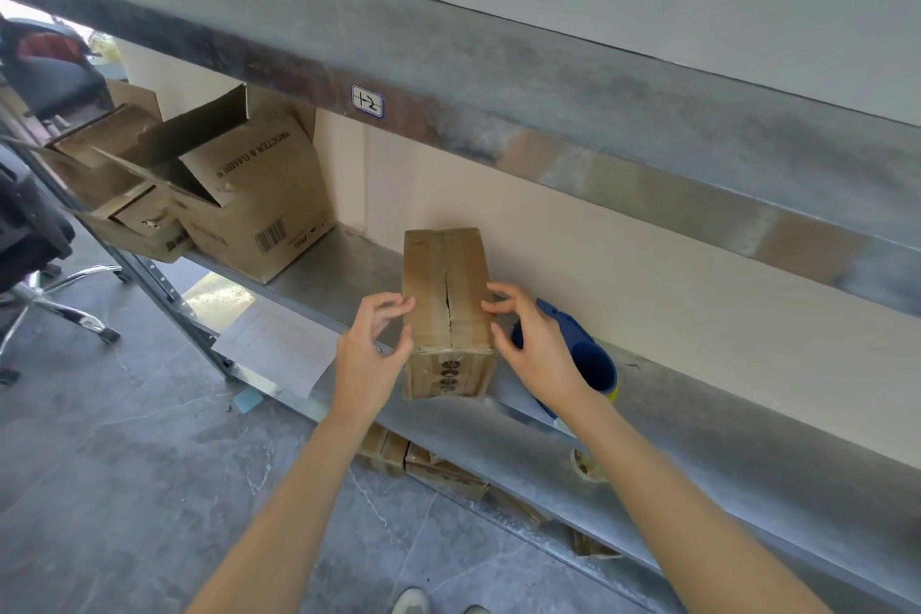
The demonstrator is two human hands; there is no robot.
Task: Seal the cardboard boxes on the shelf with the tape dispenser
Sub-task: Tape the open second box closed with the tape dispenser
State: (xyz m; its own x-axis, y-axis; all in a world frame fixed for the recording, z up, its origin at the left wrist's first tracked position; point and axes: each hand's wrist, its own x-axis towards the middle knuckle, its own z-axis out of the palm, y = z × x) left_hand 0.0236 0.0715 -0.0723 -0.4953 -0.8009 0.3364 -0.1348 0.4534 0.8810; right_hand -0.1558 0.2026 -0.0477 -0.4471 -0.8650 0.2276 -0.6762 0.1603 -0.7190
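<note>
A small brown cardboard box stands on the metal shelf, its top flaps closed with a dark seam down the middle. My left hand touches the box's left edge, fingers loosely curled at the top corner. On the other side, my right hand has its fingertips against the box's right top edge. The blue tape dispenser lies on the shelf just right of the box, partly hidden behind my right hand.
A large open cardboard box and smaller open boxes sit at the shelf's left end. The upper shelf beam hangs overhead. Flattened cardboard lies under the shelf. An office chair stands on the floor at left.
</note>
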